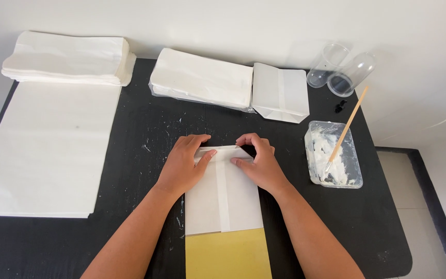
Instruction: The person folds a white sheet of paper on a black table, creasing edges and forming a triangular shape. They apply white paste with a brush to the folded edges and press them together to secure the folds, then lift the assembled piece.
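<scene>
The white paper bag (223, 194) lies flat at the near centre of the black surface (145, 129), its glued seam running from six to twelve o'clock and its near end resting on a yellow board (228, 256). The step in hand looks like folding the bag's far end: a narrow flap is turned over there. The left hand (181, 165) presses flat on the fold's nine o'clock side, fingers spread, gripping nothing. The right hand (259, 163) holds the three o'clock corner, fingertips curled onto the flap's edge in a light pinching grip. Next would likely come a firm crease along that fold, both hands keeping the edges square.

At three o'clock sits a clear tub of white paste (334, 160) with a wooden stick (348, 124). At twelve o'clock lie finished bags (280, 93); at nine o'clock, flat paper sheets (47, 150).
</scene>
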